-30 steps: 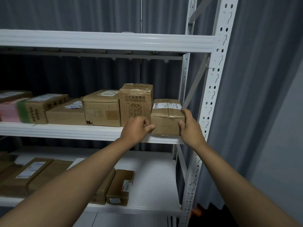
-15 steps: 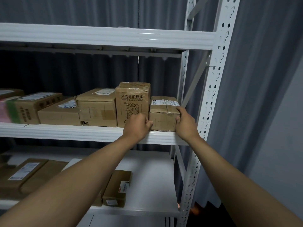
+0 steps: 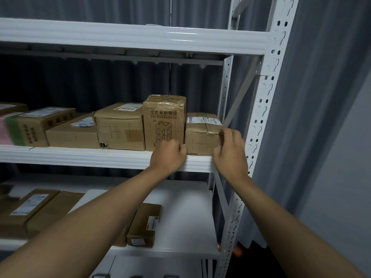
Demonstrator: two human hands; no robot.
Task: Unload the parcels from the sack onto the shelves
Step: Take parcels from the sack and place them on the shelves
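**Small parcel on the middle shelf, a hand at each side**

Along the white metal middle shelf [image 3: 80, 157] stands a row of brown cardboard boxes, and to the left of the left hand's knuckles rises the tall brown carton printed with a socket-tower drawing [image 3: 163, 121]. The left hand [image 3: 169, 155] is balled up, fingers curled tight into the palm and holding nothing, its knuckles against the lower left corner of the small brown cardboard parcel with white labels on top [image 3: 200, 135]. That parcel sits on the shelf between the two hands, just beside the tall carton. The right hand [image 3: 230, 155] hovers at the parcel's right front edge, its blurred fingers [image 3: 226, 135] loosely bent and slightly spread; whether they touch the cardboard cannot be told. Right of them stands the white perforated upright post [image 3: 261, 117].
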